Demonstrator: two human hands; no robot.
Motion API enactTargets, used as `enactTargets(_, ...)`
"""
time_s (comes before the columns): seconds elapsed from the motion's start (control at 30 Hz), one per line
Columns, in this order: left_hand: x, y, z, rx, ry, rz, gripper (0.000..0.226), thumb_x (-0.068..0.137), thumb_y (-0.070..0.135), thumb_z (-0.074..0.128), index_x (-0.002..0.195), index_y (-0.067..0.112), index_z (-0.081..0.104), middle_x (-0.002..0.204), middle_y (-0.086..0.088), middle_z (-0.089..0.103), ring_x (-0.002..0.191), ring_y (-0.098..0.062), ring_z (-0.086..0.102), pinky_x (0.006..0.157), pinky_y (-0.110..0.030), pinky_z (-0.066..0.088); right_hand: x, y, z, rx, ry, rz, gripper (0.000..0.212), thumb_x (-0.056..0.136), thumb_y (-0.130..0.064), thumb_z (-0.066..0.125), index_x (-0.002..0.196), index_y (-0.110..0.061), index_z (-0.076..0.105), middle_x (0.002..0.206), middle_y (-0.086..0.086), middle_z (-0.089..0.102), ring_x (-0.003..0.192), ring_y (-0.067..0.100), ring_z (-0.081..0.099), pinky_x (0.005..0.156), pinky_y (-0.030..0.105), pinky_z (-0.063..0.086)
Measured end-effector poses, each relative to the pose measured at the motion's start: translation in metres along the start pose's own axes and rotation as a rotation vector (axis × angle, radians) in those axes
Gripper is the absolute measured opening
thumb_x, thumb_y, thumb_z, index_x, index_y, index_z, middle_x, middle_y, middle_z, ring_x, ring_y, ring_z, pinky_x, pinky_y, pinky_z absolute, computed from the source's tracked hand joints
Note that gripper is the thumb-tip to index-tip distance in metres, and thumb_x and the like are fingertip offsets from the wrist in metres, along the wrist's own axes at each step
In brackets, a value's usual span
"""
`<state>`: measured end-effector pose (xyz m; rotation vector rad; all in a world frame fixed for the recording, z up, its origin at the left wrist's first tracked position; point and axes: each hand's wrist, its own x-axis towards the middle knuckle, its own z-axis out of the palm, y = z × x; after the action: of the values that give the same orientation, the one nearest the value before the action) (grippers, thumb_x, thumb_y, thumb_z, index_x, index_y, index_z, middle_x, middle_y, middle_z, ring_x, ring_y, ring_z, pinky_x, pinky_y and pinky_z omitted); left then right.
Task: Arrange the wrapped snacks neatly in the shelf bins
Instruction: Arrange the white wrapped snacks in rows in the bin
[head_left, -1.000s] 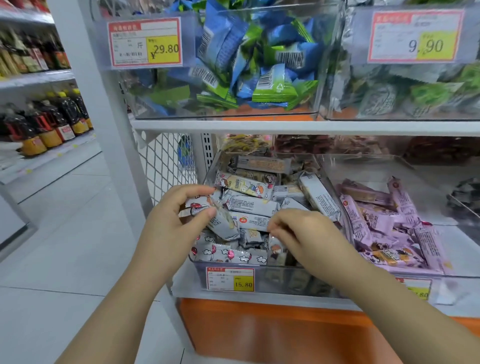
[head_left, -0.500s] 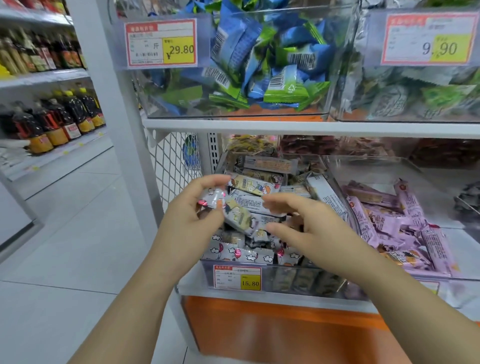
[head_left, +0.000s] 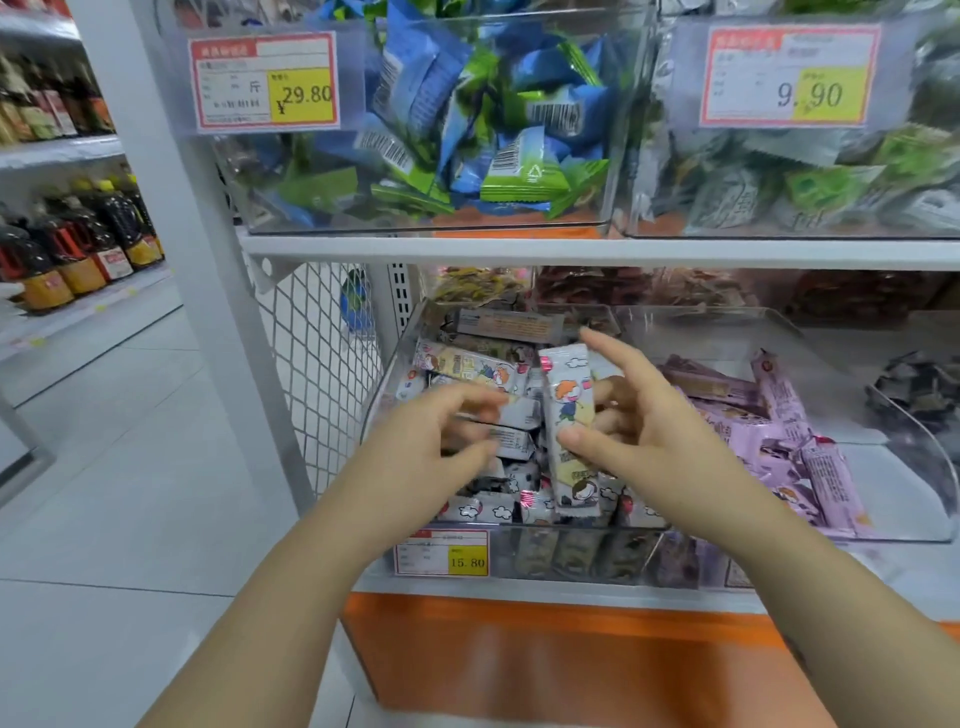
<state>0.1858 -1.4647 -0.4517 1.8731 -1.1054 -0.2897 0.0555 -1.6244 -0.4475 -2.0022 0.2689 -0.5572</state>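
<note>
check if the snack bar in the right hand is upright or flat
Upright. The right hand pinches the snack bar with its long side near vertical, over the flat bars in the bin.

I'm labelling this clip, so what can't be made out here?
Head view:
- Left hand: motion blur hides whether it holds anything.
- Right hand: partly hidden behind its snack bar.
- Price tag: print too small.
- Back-row packets: shadowed by the shelf.
- Dark packets: cut off by right edge.
</note>
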Motion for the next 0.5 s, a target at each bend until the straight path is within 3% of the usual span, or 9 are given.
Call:
enactTargets(0.13, -0.001, -0.017, 0.006, 0.435, -0.175, 0.001, 0.020, 0.083, 0.035, 0.066, 0.102, 0.030, 0.067, 0.092, 0.017, 0.059, 0.086, 0.000, 0.057, 0.082, -0.028, 0.050, -0.006, 0.004, -0.010, -0.025, 0.055, 0.021, 0.072, 0.085, -0.014, 0.066, 0.139, -0.043, 0.028, 0.090, -0.006, 0.042, 0.069, 0.014, 0.048, 0.067, 0.029, 0.050)
enactTargets(0.23, -0.001, -0.022, 0.012, 0.500, -0.167, 0.029, 0.014, 0.083, 0.035, 0.066, 0.095, 0.028, 0.068, 0.092, 0.016, 0.058, 0.084, -0.002, 0.057, 0.080, -0.029, 0.050, -0.009, 0.004, -0.008, -0.049, 0.053, 0.025, 0.063, 0.084, -0.011, 0.066, 0.132, -0.038, 0.035, 0.088, -0.008, 0.040, 0.069, 0.011, 0.047, 0.064, 0.026, 0.048)
enactTargets(0.37, 0.000, -0.022, 0.019, 0.518, -0.142, 0.084, 0.004, 0.085, 0.032, 0.064, 0.087, 0.029, 0.062, 0.092, 0.015, 0.055, 0.084, -0.004, 0.055, 0.078, -0.027, 0.048, -0.010, 0.005, -0.006, -0.104, 0.048, 0.010, 0.059, 0.083, -0.010, 0.068, 0.123, -0.037, 0.035, 0.091, -0.003, 0.041, 0.072, 0.021, 0.050, 0.066, 0.027, 0.049)
enactTargets(0.5, -0.002, -0.019, 0.022, 0.573, -0.099, 0.171, 0.012, 0.091, 0.029, 0.054, 0.081, 0.031, 0.048, 0.078, 0.015, 0.056, 0.072, -0.001, 0.053, 0.066, -0.021, 0.041, -0.010, 0.006, -0.006, -0.160, 0.053, -0.009, 0.062, 0.084, -0.012, 0.068, 0.124, -0.040, 0.031, 0.096, -0.004, 0.042, 0.078, 0.024, 0.055, 0.070, 0.023, 0.049)
